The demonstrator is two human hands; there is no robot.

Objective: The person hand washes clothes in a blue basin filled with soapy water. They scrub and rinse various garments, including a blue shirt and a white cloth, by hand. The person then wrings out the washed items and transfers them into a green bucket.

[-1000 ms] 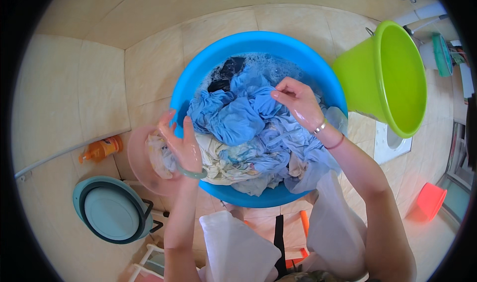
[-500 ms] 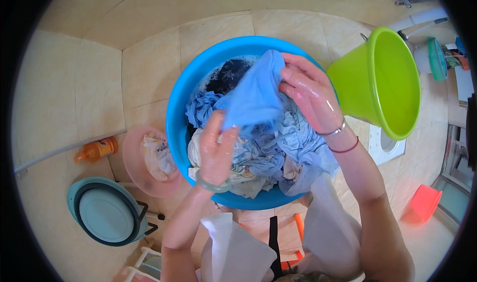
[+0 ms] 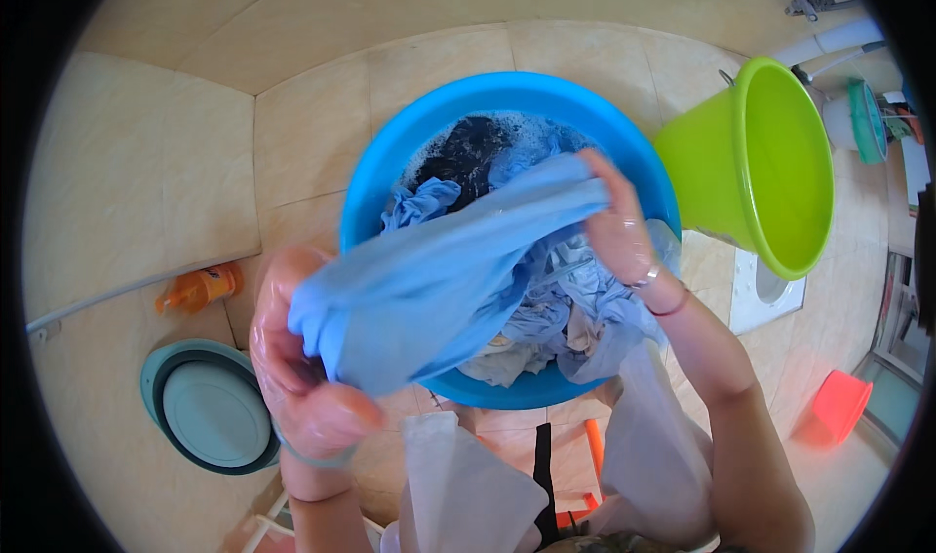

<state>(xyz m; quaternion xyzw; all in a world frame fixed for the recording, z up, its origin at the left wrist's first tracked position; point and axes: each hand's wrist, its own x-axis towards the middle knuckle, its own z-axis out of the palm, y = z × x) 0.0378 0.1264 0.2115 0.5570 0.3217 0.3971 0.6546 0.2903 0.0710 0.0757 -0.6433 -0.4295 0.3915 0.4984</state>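
Note:
A wet light-blue cloth [image 3: 439,260] is stretched slantwise over a round blue tub [image 3: 507,87]. Its near left end is in my left hand [image 3: 283,353], whose fingers curl under the fabric with the thumb below its edge. My right hand [image 3: 619,236] grips the far right end, fingers partly behind the cloth. Inside the tub lies a heap of wet white and pale-blue clothes [image 3: 585,309], partly covered by the stretched cloth. Dark cloth [image 3: 458,158] soaks in sudsy water at the far side, next to a crumpled blue piece [image 3: 421,202].
A lime-green bucket [image 3: 702,173] stands right of the tub, near a white floor fixture [image 3: 765,295]. At the left are an orange bottle [image 3: 200,288] and a grey-green basin [image 3: 214,412]. A coral-red container [image 3: 834,407] sits far right. Tiled walls enclose the left and back.
My left hand has moved left and nearer, out past the tub's rim, pulling the bunched blue cloth out long. My right hand has shifted slightly right and lower. The pink basin is now hidden.

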